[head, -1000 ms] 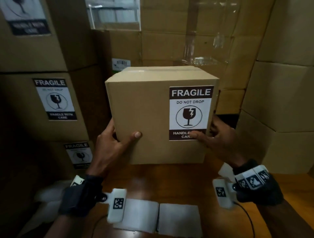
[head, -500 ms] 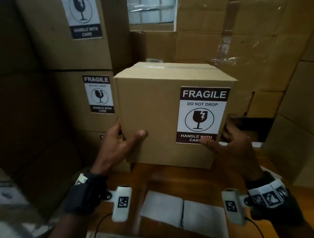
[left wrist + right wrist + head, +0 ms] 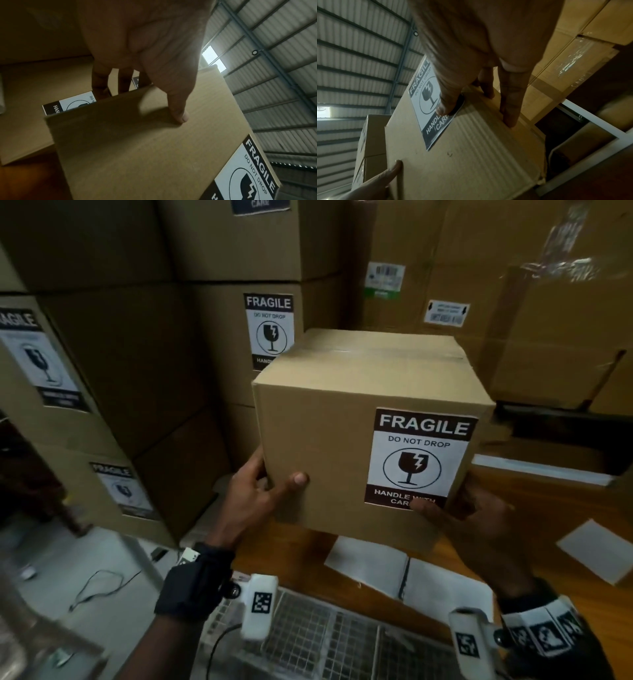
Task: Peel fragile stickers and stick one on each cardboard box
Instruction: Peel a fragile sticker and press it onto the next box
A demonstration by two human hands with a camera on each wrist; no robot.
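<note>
Nearest the camera, white backing sheets point(image 3: 407, 571) lay on the wooden surface point(image 3: 287, 556), probably liners left from peeled stickers. Just above them the cardboard box point(image 3: 329, 440) was held clear of the surface between both hands. The left hand point(image 3: 253, 498) was grasping its left edge, thumb on the front face and fingers round the side. The right hand point(image 3: 479, 522) was grasping the right lower corner, thumb pressed on the bottom band of the fragile sticker point(image 3: 419, 457), fingers behind the right side. That two-sided grip looked meant for carrying a finished box, since the sticker lay flat on the front face. Beyond, stacked boxes point(image 3: 239, 241) already bore the same labels point(image 3: 269, 332), a likely destination.
</note>
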